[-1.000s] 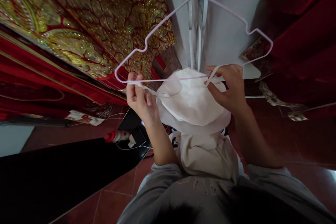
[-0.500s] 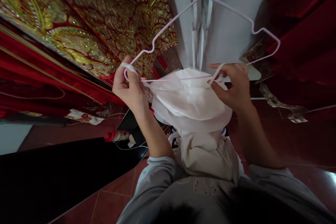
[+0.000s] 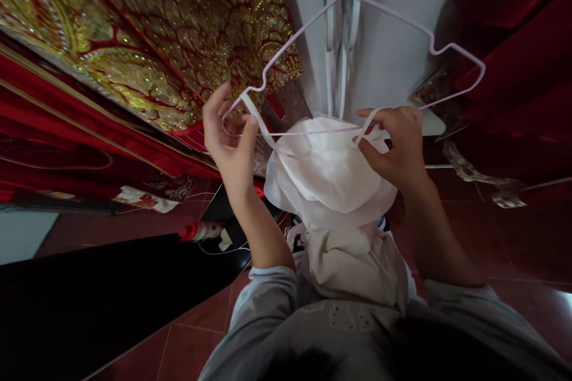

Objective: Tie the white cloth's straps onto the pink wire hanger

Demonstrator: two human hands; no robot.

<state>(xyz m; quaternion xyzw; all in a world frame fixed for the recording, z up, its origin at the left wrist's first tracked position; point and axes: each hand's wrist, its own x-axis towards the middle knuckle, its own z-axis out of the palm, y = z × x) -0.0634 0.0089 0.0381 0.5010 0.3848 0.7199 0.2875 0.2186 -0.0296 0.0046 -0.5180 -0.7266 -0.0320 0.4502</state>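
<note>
A pale pink clothes hanger hangs in front of me. My left hand is curled around its left corner, thumb and index finger apart. Beside that thumb, a white strap loops over the hanger at the left notch. The strap runs down to a white garment, whose gathered cloth droops below the hanger's bottom bar. My right hand pinches a second white strap in a loop near the right part of the bar. The hanger's right end lies beyond this hand.
Gold-sequined red garments hang close on the left, and dark red cloth hangs on the right. A black surface at lower left has a red-capped bottle and a cable by its edge. Metal rods stand against the pale wall.
The left strap has passed from my left fingers onto the hanger's left notch. My left hand and the hanger shifted slightly right. My right hand stayed almost still.
</note>
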